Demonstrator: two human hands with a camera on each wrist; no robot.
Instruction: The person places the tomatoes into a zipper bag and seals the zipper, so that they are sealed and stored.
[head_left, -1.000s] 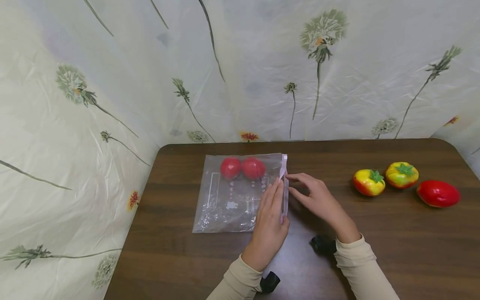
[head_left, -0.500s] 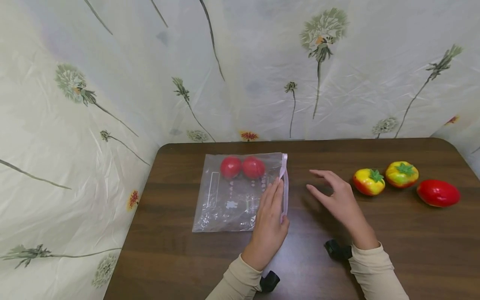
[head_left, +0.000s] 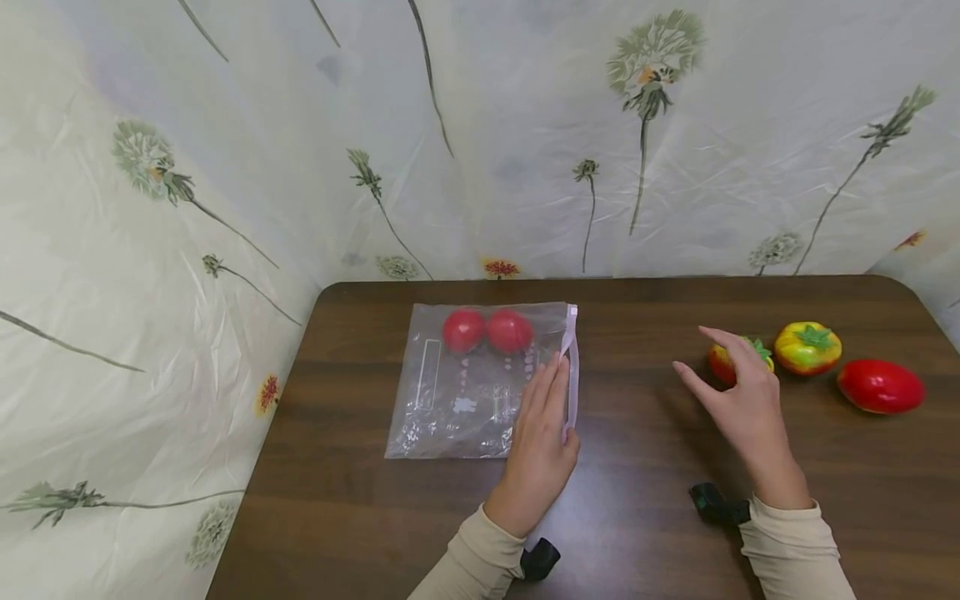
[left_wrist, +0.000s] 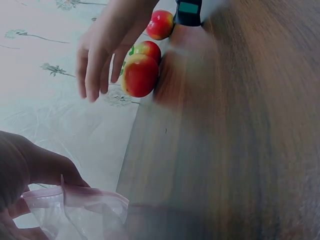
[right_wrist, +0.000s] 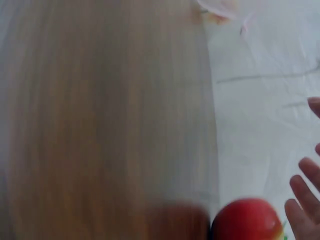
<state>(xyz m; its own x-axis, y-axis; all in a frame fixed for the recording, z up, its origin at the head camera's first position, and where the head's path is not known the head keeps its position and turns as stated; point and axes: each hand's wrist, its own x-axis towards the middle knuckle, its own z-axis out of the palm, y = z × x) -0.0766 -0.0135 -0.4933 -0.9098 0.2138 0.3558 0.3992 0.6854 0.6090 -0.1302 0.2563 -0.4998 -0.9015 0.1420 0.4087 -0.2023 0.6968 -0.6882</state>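
A clear zip bag (head_left: pixel 465 406) with a lilac closure strip lies flat at the table's middle, holding two red round fruits (head_left: pixel 487 331). My left hand (head_left: pixel 536 442) is at its right-hand mouth, fingers stretched along the strip. In the left wrist view the thumb and fingers pinch the bag's edge (left_wrist: pixel 95 197). My right hand (head_left: pixel 750 408), spread and holding nothing, hovers beside a yellow-and-red fruit with a green leafy top (head_left: pixel 720 367) and partly hides it. That fruit shows red in the right wrist view, near the right fingers (right_wrist: pixel 305 192).
Right of the hand sit a second yellow-and-red leafy-topped fruit (head_left: pixel 808 350) and a red oval fruit (head_left: pixel 881 387). The brown wooden table (head_left: pixel 322 500) ends at the back against a flower-printed sheet (head_left: pixel 510 125). Black cameras (head_left: pixel 540 560) are strapped to both wrists.
My right hand has left the bag's strip and moved right across the table to the nearest yellow-and-red fruit, its fingers spread. The left hand has stayed at the bag.
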